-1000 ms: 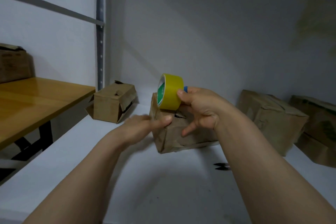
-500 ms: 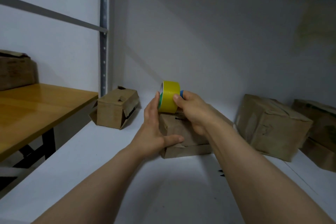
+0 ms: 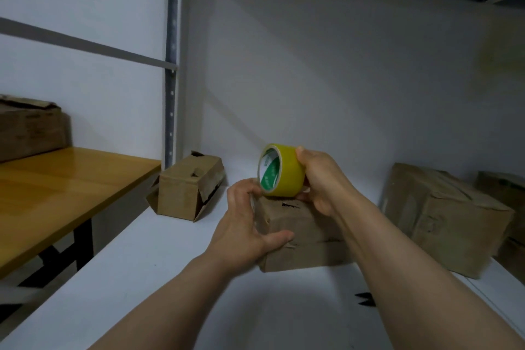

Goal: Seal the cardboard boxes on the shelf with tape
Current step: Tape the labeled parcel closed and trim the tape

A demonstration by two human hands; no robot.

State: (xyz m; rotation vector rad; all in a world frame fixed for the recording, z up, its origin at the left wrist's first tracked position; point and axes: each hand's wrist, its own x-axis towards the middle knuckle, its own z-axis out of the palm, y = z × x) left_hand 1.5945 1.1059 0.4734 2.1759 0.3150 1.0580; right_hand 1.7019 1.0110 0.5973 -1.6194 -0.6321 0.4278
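Turned since a moment ago, the yellow tape roll [image 3: 285, 172] now shows more of its green-printed core, and the left hand [image 3: 245, 226] has lowered its fingers from beside the roll onto the middle box [image 3: 305, 236]. At far left a wooden table [image 3: 71, 179] carries 1 carton [image 3: 28, 128]. On the white shelf [image 3: 136, 278] lies 1 open box [image 3: 184, 190]. The left hand grips the middle box's left end, thumb across its front. The right hand [image 3: 322, 179] clasps the tape roll, which rests on that box's top. Further right stands 1 big box [image 3: 443, 219].
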